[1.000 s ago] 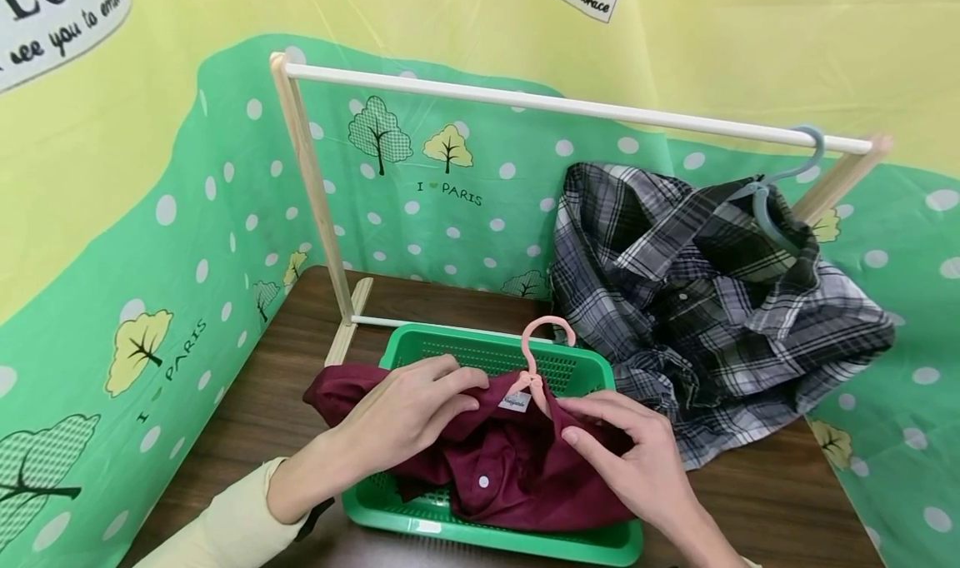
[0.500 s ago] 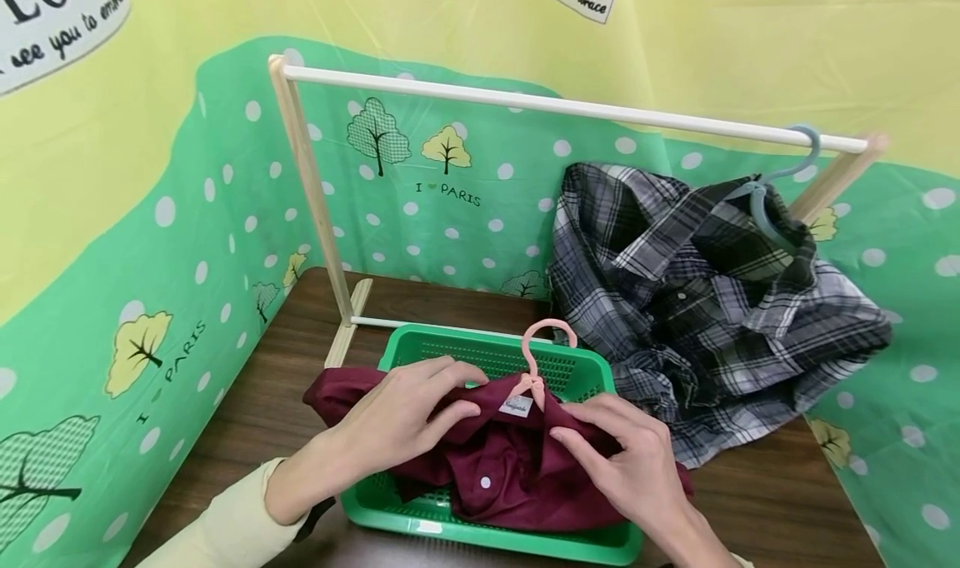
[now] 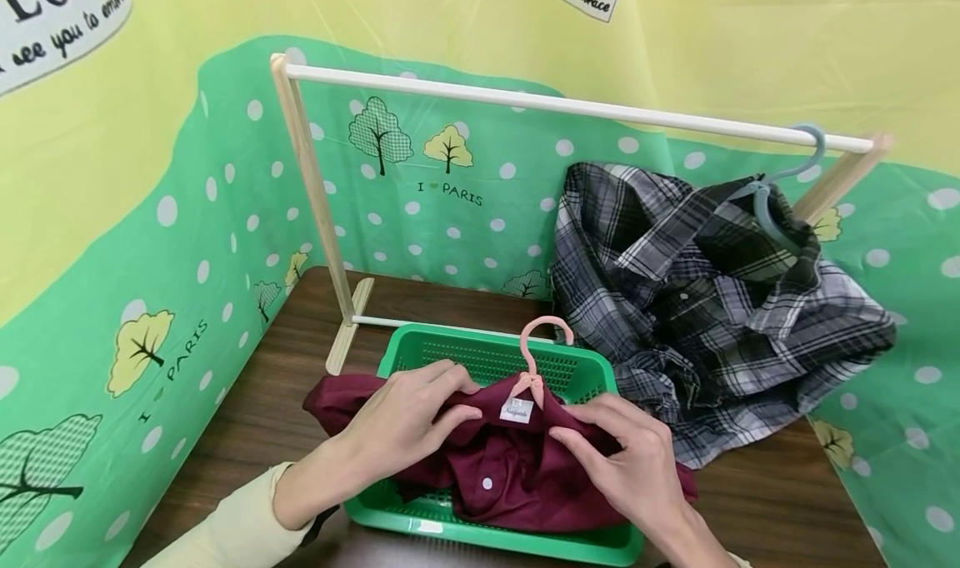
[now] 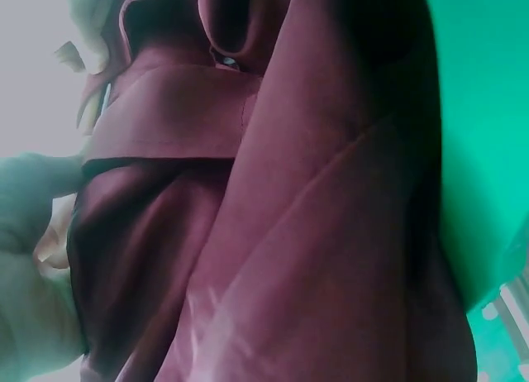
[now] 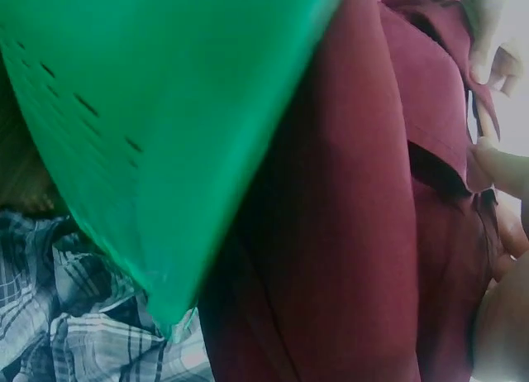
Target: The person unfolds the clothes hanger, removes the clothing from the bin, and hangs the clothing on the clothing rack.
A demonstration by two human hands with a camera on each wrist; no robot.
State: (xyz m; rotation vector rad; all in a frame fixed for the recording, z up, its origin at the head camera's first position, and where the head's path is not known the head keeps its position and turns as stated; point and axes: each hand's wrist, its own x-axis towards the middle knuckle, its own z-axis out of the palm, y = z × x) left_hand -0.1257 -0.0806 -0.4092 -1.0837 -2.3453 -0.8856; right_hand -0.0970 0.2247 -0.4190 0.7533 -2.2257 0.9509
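A maroon shirt (image 3: 517, 485) with a white button and a white neck label lies over the green basket (image 3: 495, 539). Its collar is spread around a pink hanger (image 3: 529, 360), whose hook sticks up above the neck; the hanger's arms are mostly hidden in the cloth. My left hand (image 3: 408, 414) pinches the shirt left of the label between thumb and fingers. On the other side my right hand (image 3: 626, 451) pinches the collar just right of the hanger. In the right wrist view the maroon cloth (image 5: 347, 217) hangs beside the basket wall (image 5: 190, 134).
Behind the basket stands a rack with a white rail (image 3: 540, 104) and wooden posts. At its right end a plaid shirt (image 3: 690, 301) hangs on a blue hanger (image 3: 806, 156). A brown wooden table (image 3: 247, 410) lies beneath, with a printed green and yellow cloth (image 3: 187, 218) behind.
My right hand has shifted its pinch slightly along the collar, and more cloth shows beyond it. The neck label has turned into fuller view. My left hand stays almost in place.
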